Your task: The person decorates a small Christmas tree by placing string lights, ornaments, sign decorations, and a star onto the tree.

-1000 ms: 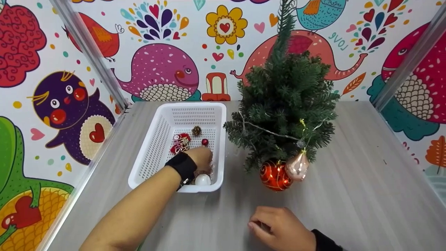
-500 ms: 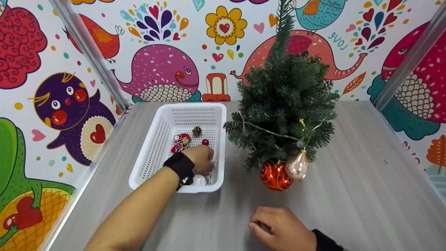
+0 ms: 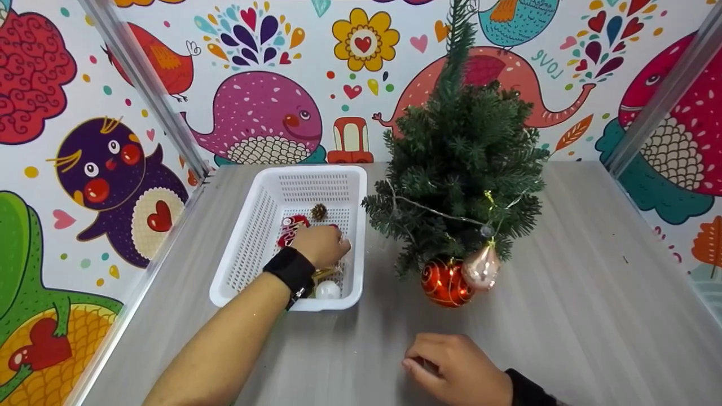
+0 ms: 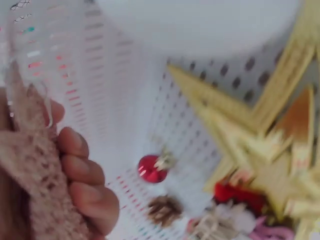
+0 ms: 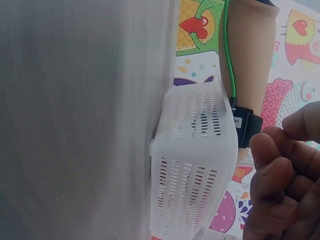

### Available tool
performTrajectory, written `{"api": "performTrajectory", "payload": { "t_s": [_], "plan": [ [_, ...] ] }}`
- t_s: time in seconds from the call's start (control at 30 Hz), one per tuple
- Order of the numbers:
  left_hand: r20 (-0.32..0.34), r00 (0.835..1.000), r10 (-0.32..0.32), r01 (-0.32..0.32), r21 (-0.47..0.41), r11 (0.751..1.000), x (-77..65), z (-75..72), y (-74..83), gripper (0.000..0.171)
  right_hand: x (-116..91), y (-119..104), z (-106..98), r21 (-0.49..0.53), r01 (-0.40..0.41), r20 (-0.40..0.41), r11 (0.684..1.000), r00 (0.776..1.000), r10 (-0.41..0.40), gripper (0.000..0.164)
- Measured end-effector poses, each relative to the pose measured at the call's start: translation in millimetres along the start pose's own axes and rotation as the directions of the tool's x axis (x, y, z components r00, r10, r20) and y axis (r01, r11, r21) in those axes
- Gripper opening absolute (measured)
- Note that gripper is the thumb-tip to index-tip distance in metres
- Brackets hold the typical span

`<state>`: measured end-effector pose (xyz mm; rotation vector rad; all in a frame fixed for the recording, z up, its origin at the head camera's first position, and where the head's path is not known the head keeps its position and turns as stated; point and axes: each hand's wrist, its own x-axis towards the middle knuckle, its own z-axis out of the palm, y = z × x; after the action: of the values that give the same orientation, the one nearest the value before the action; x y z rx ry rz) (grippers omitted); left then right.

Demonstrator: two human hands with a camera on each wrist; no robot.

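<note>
Now — left hand round a pink ornament in the basket, right hand loosely curled.

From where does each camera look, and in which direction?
Head: on the head, facing forward and down to the white basket and tree; left forearm, left hand and right hand show.
Left wrist: on that wrist, facing into the basket; the left hand holds a pink lacy piece.
Right wrist: on that wrist, facing the basket's outside; right hand and left forearm show.
Shared by head and left wrist: the pine cone.
</note>
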<state>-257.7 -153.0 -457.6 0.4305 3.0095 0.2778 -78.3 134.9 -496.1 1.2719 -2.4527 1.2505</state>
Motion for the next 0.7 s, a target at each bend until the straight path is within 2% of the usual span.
{"api": "performTrajectory", "payload": {
  "t_s": [0.1, 0.17, 0.27, 0.43, 0.5, 0.6, 0.7],
  "plan": [
    [-0.127, 0.992, -0.003, 0.002, -0.008, 1.0, -3.5, -3.8, 0.8, 0.042, 0.5, -1.6, -0.7, 0.009, 0.002, 0.003, 1.0, 1.0, -0.002, 0.013],
    [-0.225, 0.974, -0.012, 0.003, -0.042, 0.999, -6.7, -7.3, 1.2, 0.045, 1.2, -3.6, -1.2, 0.013, 0.008, 0.0, 1.0, 1.0, -0.008, 0.013],
    [-0.369, 0.928, -0.053, 0.001, -0.14, 0.99, -15.1, -14.8, 0.8, 0.044, 4.2, -9.7, -2.2, 0.019, 0.034, -0.017, 0.999, 0.999, -0.034, 0.014],
    [-0.498, 0.855, -0.147, -0.028, -0.328, 0.944, -38.5, -38.0, 8.5, 0.042, 15.9, -27.0, -13.5, 0.021, 0.125, -0.086, 0.992, 0.989, -0.123, 0.019],
    [-0.537, 0.829, -0.157, -0.063, -0.369, 0.927, -49.9, -49.3, 17.2, 0.042, 22.5, -34.7, -21.5, 0.023, 0.191, -0.135, 0.981, 0.973, -0.186, 0.021],
    [-0.614, 0.779, -0.126, -0.157, -0.387, 0.909, -68.1, -64.5, 35.8, 0.041, 34.4, -44.0, -34.2, 0.012, 0.324, -0.216, 0.946, 0.925, -0.313, 0.015],
    [-0.696, 0.716, -0.063, -0.268, -0.356, 0.895, -84.8, -74.1, 56.1, 0.043, 46.4, -49.4, -43.9, -0.002, 0.414, -0.288, 0.91, 0.872, -0.397, 0.006]
  ]
}}
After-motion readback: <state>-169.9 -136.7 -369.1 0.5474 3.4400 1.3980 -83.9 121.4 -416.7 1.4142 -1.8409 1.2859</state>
